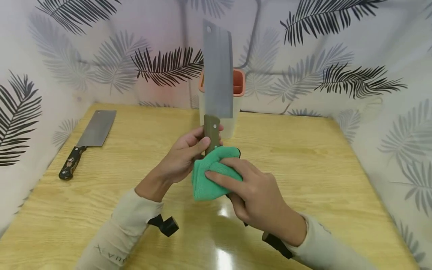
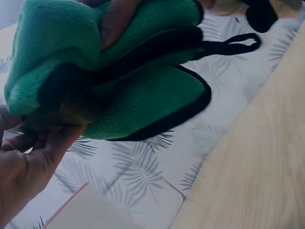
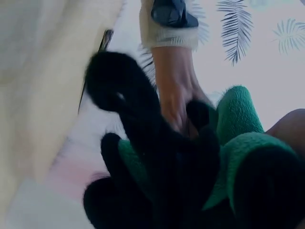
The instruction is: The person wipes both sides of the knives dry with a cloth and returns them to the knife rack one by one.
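Observation:
A wide-bladed cleaver with an olive-brown handle stands upright, blade up, in the head view. My left hand grips its handle, thumb lying along the side. Around the lower handle is a folded green cloth with black edging, pinched by my right hand. In the left wrist view the cloth wraps over the handle's end, and its black loop hangs free. The right wrist view shows mostly the cloth's dark edging, close up and blurred; the cleaver is hidden there.
A second cleaver with a dark patterned handle lies on the wooden table at the left. Behind the raised blade stands a pale container with an orange rim. Leaf-patterned fabric encloses the table's back and sides.

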`<control>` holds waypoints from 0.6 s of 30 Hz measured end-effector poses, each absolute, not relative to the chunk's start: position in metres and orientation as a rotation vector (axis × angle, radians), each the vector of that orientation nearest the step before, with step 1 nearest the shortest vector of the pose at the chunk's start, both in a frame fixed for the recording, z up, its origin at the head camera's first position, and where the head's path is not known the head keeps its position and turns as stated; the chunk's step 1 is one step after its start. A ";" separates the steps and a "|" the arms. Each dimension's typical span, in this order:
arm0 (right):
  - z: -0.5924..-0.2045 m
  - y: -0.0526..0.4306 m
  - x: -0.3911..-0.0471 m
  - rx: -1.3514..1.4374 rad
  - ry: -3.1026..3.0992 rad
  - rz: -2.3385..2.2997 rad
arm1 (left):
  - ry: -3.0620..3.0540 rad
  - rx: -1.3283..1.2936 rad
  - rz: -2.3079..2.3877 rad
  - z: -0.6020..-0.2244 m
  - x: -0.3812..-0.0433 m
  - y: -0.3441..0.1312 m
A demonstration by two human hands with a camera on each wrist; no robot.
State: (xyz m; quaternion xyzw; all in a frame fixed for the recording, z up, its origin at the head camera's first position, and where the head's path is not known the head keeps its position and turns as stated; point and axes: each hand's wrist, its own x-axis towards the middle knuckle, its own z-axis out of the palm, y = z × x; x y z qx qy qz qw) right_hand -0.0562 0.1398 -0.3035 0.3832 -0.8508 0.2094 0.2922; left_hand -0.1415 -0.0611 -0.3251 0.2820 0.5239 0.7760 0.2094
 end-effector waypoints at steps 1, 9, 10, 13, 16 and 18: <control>-0.303 0.141 -0.055 1.004 -2.263 0.517 | 1.472 0.796 2.136 -0.326 -0.141 -0.059; -0.276 0.141 -0.077 0.813 -2.286 0.344 | 1.527 0.824 2.003 -0.328 -0.142 -0.051; -0.272 0.141 -0.082 0.780 -2.292 0.343 | 1.536 0.824 1.982 -0.329 -0.141 -0.051; -0.258 0.141 -0.096 0.679 -2.281 0.355 | 1.597 0.867 1.907 -0.331 -0.135 -0.048; -0.241 0.142 -0.112 0.594 -2.205 0.340 | 1.687 0.951 1.841 -0.330 -0.127 -0.043; -0.230 0.142 -0.120 0.587 -2.157 0.319 | 1.756 0.988 1.832 -0.326 -0.123 -0.041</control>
